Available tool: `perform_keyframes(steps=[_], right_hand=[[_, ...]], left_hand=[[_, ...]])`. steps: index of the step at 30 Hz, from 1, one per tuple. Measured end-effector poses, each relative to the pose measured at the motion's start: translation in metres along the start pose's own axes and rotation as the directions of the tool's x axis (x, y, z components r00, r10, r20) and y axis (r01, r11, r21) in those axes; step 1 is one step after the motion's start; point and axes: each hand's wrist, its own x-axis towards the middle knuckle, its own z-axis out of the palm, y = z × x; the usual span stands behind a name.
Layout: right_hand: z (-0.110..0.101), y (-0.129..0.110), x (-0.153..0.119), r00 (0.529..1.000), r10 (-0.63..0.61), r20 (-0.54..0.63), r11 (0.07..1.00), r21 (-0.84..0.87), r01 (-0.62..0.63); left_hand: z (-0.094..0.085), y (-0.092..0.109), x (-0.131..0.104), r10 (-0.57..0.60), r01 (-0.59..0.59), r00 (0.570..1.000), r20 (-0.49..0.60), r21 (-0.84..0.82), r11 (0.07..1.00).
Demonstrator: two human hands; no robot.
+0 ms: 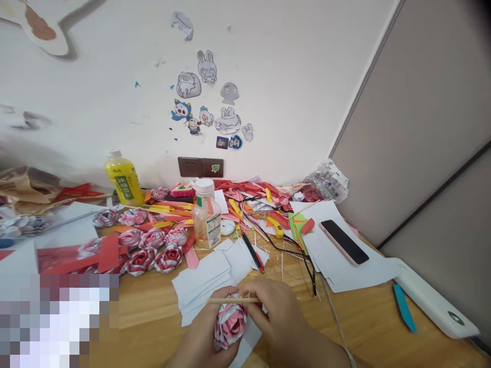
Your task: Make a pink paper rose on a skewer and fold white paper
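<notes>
Head view: left grip (204, 323) cups paper rose (231, 326), right grip (276, 307) pinches stick (219, 301), bottle (125, 188) holds yellow liquid (114, 167).

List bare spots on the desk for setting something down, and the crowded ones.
Bare wood front left, between the paper roses, white slips and left hand; another patch front right, between the large white sheets, teal strip and right forearm. Crowded: along the wall, with paper strips and bottles.
</notes>
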Motion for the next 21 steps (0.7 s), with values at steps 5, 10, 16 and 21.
perform_keyframes(steps=[5,10,16,21], right_hand=[[0.000,0.000,0.000,0.999,-0.024,-0.046,0.999,-0.039,0.023],[-0.003,-0.006,0.001,0.992,0.127,0.022,0.991,-0.047,-0.126],[-0.004,-0.006,0.004,0.992,0.084,0.099,0.994,-0.078,-0.077],[-0.002,-0.001,0.004,0.994,-0.048,0.096,0.981,-0.183,0.065]], left_hand=[[0.000,-0.002,0.000,-0.040,0.039,0.999,0.030,0.033,0.999],[0.001,0.003,0.001,-0.087,0.087,0.996,0.007,-0.003,0.996],[-0.003,0.014,0.004,-0.129,0.130,0.991,0.024,-0.021,0.991],[-0.005,0.015,0.005,-0.174,0.174,0.984,0.047,0.003,0.985]])
